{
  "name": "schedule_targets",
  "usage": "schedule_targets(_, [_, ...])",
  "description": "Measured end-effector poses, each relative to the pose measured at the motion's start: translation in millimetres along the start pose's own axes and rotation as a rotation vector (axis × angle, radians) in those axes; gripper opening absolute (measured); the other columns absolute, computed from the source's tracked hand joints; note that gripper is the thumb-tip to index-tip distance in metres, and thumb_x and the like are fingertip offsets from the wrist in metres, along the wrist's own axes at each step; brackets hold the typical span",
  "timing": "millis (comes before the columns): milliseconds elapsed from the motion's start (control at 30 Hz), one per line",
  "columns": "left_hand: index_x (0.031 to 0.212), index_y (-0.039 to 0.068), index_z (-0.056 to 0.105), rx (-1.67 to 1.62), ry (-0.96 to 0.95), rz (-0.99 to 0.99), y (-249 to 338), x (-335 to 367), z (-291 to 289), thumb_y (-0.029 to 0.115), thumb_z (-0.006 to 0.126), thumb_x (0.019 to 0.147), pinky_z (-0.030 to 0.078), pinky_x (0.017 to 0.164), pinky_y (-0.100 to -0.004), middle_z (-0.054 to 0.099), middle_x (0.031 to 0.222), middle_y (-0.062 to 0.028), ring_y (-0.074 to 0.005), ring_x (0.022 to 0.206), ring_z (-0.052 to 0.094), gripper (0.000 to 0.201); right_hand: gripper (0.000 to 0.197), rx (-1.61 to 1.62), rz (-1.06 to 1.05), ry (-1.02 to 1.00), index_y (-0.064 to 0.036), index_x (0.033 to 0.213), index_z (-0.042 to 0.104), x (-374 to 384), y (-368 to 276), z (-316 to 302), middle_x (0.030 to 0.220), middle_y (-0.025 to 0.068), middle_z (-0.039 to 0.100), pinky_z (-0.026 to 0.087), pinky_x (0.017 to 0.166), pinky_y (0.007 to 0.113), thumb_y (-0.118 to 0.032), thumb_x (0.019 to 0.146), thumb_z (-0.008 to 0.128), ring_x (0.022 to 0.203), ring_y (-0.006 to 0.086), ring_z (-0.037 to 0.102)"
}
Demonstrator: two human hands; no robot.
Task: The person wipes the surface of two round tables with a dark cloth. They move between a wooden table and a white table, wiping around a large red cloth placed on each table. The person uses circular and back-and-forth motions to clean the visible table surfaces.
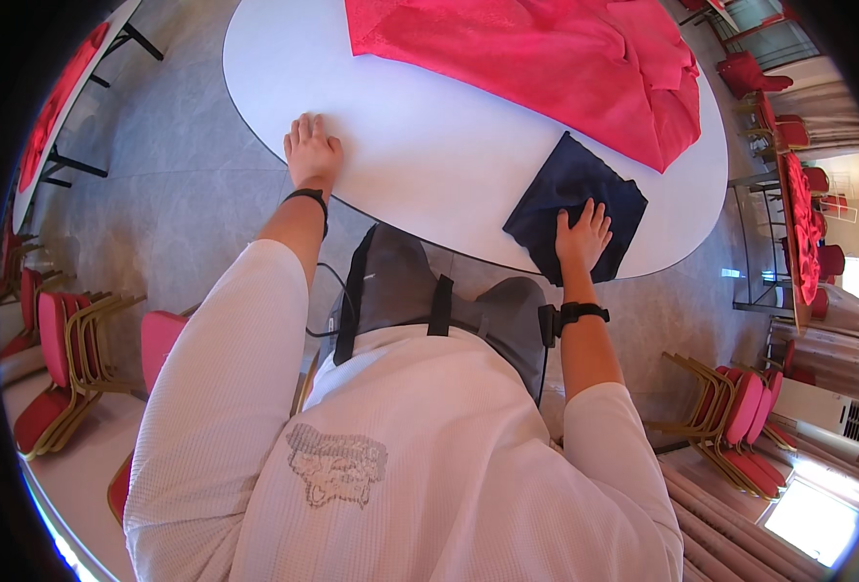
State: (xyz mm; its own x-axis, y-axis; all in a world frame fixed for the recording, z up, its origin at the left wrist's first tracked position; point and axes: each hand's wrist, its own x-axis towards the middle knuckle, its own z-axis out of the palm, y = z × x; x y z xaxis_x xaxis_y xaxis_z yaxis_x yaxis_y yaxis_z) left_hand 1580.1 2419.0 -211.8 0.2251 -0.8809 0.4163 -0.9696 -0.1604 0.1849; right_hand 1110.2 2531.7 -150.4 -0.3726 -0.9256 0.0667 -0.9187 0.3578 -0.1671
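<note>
My right hand (584,236) lies on a dark navy cloth (577,179), its fingers stretched out and a little apart. The cloth is spread in a roughly four-sided shape near the right front edge of a white table (420,136), and its lower corner reaches the rim. My left hand (312,153) rests palm down on the table's left front edge, fingers loosely extended, holding nothing. A large red cloth (536,63) covers the far side of the table. Its near edge comes close to the navy cloth's upper corner, and its right part is wrinkled.
Stacked red chairs with gold frames (61,359) stand at the left, and more stacked chairs (740,417) at the right. A long table with red cloth (800,228) runs along the right. Another table (70,107) is at the far left. A black cable (318,301) hangs by my left leg.
</note>
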Motion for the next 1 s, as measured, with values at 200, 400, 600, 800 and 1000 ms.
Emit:
schedule_targets(200, [0.135, 0.007, 0.061, -0.097, -0.039, 0.035, 9, 10, -14, 0.026, 0.050, 0.089, 0.030, 0.117, -0.0499, 0.050, 0.149, -0.0153, -0.0328, 0.141, 0.042, 0.050, 0.083, -0.160, 0.011, 0.128, -0.0058, 0.155, 0.035, 3, -44, 44, 0.162, 0.0223, 0.030, 0.018, 0.121, 0.060, -0.057, 0.093, 0.053, 0.148, 0.0468, 0.027])
schedule_targets(400, [0.136, 0.008, 0.059, -0.016, -0.001, -0.002, 0, 2, -3, 0.026, 0.050, 0.090, 0.029, 0.118, -0.0496, 0.049, 0.150, -0.0154, -0.0327, 0.143, 0.040, 0.051, 0.085, 0.113, -0.470, -0.085, -0.0070, 0.157, 0.033, -37, -159, 27, 0.163, 0.0213, 0.028, 0.015, 0.123, 0.057, -0.057, 0.091, 0.055, 0.151, 0.0454, 0.022])
schedule_targets(600, [0.137, 0.008, 0.058, -0.048, 0.005, 0.005, 4, 3, 1, 0.026, 0.049, 0.091, 0.027, 0.119, -0.0500, 0.048, 0.151, -0.0160, -0.0333, 0.145, 0.038, 0.051, 0.081, 0.010, -0.524, -0.130, -0.0123, 0.157, 0.034, -18, -113, 11, 0.164, 0.0157, 0.030, 0.018, 0.123, 0.055, -0.052, 0.091, 0.059, 0.151, 0.0402, 0.026])
schedule_targets(800, [0.138, 0.007, 0.058, -0.221, 0.036, 0.022, -35, 0, 47, 0.026, 0.049, 0.091, 0.027, 0.119, -0.0512, 0.047, 0.152, -0.0165, -0.0340, 0.144, 0.038, 0.051, 0.079, -0.141, -0.037, 0.119, -0.0102, 0.156, 0.036, 35, 67, 24, 0.163, 0.0166, 0.031, 0.024, 0.120, 0.056, -0.060, 0.095, 0.049, 0.147, 0.0401, 0.032])
schedule_targets(1000, [0.137, 0.007, 0.058, -0.038, 0.026, 0.052, 3, 1, 13, 0.025, 0.049, 0.090, 0.027, 0.119, -0.0519, 0.048, 0.151, -0.0170, -0.0338, 0.144, 0.038, 0.051, 0.083, -0.200, 0.215, 0.142, -0.0095, 0.156, 0.035, 38, 64, 38, 0.163, 0.0201, 0.030, 0.020, 0.120, 0.060, -0.060, 0.093, 0.052, 0.146, 0.0454, 0.030])
